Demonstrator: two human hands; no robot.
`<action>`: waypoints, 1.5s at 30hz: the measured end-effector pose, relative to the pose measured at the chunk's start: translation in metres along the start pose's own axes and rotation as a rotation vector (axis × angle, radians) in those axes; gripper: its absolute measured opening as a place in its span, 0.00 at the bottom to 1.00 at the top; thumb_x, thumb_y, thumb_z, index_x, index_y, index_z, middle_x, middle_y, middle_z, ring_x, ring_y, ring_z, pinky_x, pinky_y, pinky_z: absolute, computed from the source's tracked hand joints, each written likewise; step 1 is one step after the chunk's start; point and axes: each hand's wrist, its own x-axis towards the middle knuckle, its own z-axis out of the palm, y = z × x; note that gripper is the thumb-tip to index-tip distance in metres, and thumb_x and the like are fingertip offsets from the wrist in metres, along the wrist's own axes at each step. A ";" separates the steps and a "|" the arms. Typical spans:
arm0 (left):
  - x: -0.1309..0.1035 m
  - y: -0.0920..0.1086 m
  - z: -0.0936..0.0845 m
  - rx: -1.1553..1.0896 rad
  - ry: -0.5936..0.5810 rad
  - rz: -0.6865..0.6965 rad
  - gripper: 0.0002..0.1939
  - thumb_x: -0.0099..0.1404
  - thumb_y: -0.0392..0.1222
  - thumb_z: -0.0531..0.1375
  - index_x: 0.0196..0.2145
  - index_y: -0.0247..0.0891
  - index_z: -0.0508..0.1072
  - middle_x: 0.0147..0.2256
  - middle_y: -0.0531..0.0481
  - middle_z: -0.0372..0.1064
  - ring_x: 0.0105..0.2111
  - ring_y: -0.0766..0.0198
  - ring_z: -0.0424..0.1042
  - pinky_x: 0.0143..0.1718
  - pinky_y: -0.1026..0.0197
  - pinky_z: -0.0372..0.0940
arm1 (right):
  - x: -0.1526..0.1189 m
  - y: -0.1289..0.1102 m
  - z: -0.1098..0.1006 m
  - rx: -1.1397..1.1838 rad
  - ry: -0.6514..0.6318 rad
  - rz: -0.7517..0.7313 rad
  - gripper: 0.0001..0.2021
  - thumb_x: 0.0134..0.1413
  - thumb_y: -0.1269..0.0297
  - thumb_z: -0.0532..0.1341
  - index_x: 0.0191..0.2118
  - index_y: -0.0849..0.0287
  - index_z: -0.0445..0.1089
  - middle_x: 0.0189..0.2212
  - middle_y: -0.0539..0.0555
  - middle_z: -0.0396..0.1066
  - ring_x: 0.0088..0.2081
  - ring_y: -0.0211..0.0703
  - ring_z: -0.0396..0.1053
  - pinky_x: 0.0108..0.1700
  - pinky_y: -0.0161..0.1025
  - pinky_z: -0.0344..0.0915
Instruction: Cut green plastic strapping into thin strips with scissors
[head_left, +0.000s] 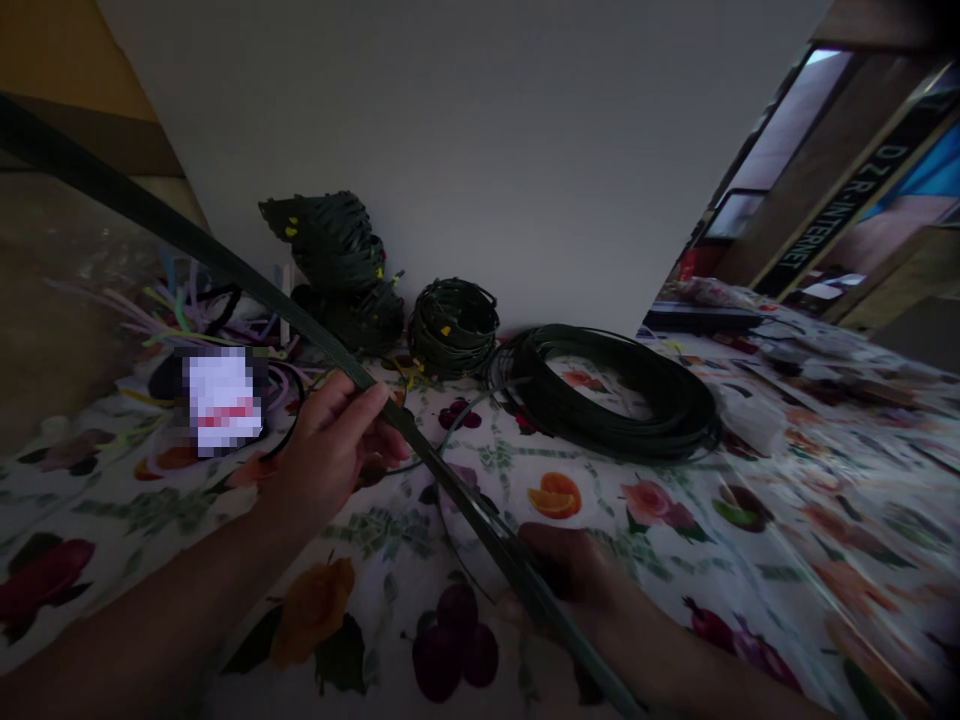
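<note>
A long dark green flat strip (pixel 255 288) runs slantwise across the view, from the upper left down to the lower right. My left hand (pixel 330 440) pinches it near the middle, thumb on top and fingers curled beneath. Lower down, my right hand (pixel 585 575) is closed around the strip, its fingers partly hidden and dim. Between my hands the strip looks split into more than one layer. Beyond them lies a coil of dark green strip (pixel 690 410), with a small woven basket (pixel 454 325) beside it.
Stacked woven pieces (pixel 334 240) with yellow bits lean against a pale upright board (pixel 465 140). Coloured stems (pixel 180 310) and a blurred-out white packet (pixel 223 395) lie at left. A fruit-patterned tablecloth (pixel 510 455) covers the table; clear plastic (pixel 757 425) lies at right.
</note>
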 end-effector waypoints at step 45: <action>-0.013 -0.001 0.012 -0.024 -0.074 -0.052 0.13 0.57 0.46 0.65 0.25 0.42 0.64 0.14 0.59 0.62 0.15 0.64 0.70 0.15 0.66 0.63 | -0.001 0.003 0.004 -0.015 -0.006 0.045 0.14 0.51 0.61 0.64 0.24 0.59 0.59 0.21 0.44 0.52 0.25 0.33 0.49 0.24 0.32 0.48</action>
